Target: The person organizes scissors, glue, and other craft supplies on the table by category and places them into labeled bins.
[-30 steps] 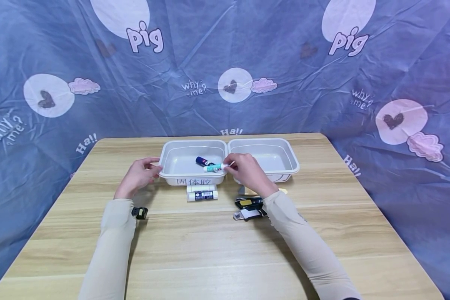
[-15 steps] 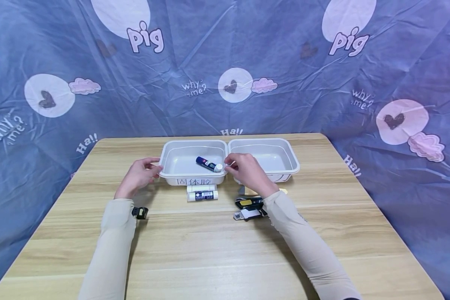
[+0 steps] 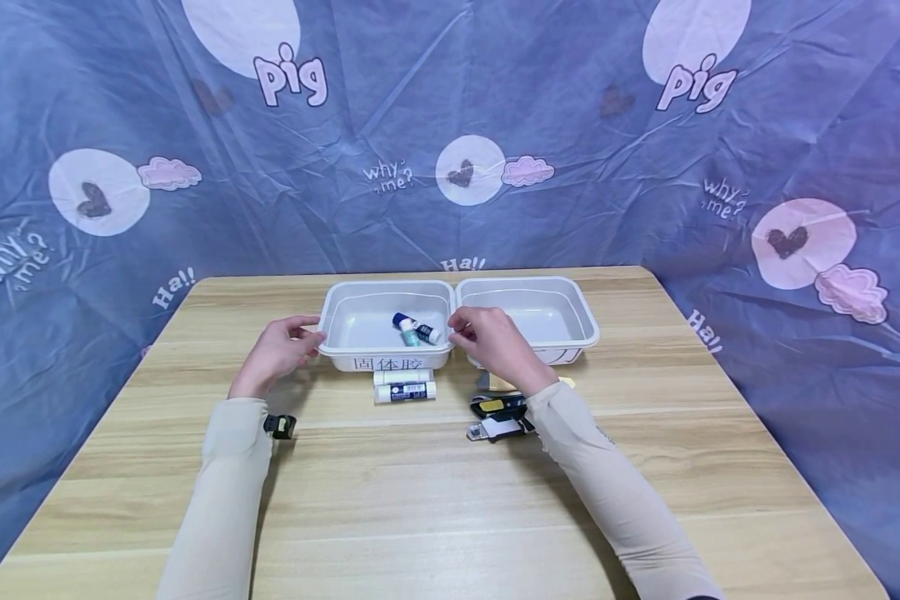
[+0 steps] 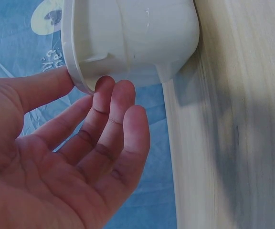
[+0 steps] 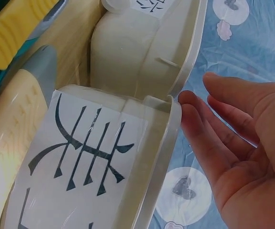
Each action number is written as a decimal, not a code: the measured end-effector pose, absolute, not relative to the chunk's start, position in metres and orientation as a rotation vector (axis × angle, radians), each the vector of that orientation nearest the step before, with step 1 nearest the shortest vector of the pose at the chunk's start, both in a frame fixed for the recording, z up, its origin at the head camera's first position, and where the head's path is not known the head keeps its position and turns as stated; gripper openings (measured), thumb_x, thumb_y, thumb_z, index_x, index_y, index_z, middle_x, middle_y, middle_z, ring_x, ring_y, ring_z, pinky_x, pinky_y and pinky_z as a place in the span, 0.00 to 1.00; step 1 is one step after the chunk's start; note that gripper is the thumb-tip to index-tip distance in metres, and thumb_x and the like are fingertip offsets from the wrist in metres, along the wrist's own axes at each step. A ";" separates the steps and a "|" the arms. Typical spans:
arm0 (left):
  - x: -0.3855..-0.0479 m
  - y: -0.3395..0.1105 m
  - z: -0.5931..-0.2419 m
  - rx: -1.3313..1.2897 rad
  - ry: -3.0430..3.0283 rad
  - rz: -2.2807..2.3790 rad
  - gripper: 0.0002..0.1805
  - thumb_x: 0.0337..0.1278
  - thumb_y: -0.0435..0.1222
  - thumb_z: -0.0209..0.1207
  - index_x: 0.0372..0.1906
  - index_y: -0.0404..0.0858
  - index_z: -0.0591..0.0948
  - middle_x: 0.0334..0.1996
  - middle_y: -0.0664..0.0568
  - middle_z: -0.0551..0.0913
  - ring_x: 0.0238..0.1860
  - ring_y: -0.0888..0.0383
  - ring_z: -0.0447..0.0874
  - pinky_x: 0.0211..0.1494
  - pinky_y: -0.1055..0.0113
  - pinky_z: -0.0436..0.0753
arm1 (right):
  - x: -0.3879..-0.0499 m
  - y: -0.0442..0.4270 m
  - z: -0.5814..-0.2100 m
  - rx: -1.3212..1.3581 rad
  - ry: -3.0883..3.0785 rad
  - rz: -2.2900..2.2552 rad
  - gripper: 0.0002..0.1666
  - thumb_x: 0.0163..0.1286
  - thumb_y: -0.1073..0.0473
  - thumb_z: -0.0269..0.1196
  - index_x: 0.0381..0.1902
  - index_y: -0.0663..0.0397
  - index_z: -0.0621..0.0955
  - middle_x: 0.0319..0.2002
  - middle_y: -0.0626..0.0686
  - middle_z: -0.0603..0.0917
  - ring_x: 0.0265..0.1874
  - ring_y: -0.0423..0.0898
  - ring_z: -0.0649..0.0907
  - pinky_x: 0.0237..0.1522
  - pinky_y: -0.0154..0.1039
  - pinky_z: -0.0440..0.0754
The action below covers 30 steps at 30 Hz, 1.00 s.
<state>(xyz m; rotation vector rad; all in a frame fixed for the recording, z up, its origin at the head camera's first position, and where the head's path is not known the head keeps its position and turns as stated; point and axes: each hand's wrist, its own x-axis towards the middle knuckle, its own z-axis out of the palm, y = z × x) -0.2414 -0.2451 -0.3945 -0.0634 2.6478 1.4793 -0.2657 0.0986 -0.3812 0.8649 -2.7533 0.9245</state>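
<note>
In the head view my left hand is at the left end of a white plastic tub, pinching its rim. The left wrist view has the thumb on the rim and fingers curled under it. My right hand hovers where the two tubs meet, thumb and fingers apart with nothing between them. Inside the left tub a green-and-white glue stick lies against a navy glue stick. Two more glue sticks, one white and one navy-labelled, lie before that tub.
A second white tub, with a paper label, adjoins on the right. Before it, partly under my right forearm, lie several box cutters, among them a black-and-yellow one and a white-and-black one. A blue printed cloth hangs behind.
The green-and-white glue stick has left my right fingers and dropped into the left tub beside the navy one. Both hands have stayed in nearly the same place.
</note>
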 end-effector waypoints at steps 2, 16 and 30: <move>-0.242 -0.246 -0.395 -0.064 2.650 1.479 0.28 0.74 0.36 0.57 0.73 0.29 0.69 0.45 0.40 0.81 0.43 0.48 0.85 0.41 0.63 0.86 | -0.266 0.099 -0.381 0.868 -2.754 0.926 0.10 0.68 0.65 0.69 0.46 0.64 0.86 0.41 0.56 0.90 0.38 0.46 0.89 0.43 0.36 0.87; -0.240 -0.245 -0.392 -0.069 2.641 1.488 0.28 0.74 0.36 0.57 0.73 0.28 0.69 0.44 0.41 0.81 0.41 0.52 0.84 0.39 0.65 0.85 | -0.260 0.096 -0.378 0.918 -2.784 0.777 0.13 0.69 0.58 0.70 0.49 0.57 0.86 0.41 0.53 0.90 0.39 0.45 0.88 0.47 0.41 0.86; -0.241 -0.245 -0.394 -0.055 2.660 1.487 0.28 0.74 0.36 0.58 0.72 0.28 0.70 0.44 0.40 0.82 0.41 0.51 0.85 0.39 0.65 0.86 | -0.256 0.090 -0.380 1.116 -2.813 0.750 0.13 0.70 0.56 0.69 0.49 0.55 0.86 0.38 0.48 0.90 0.36 0.40 0.87 0.45 0.38 0.86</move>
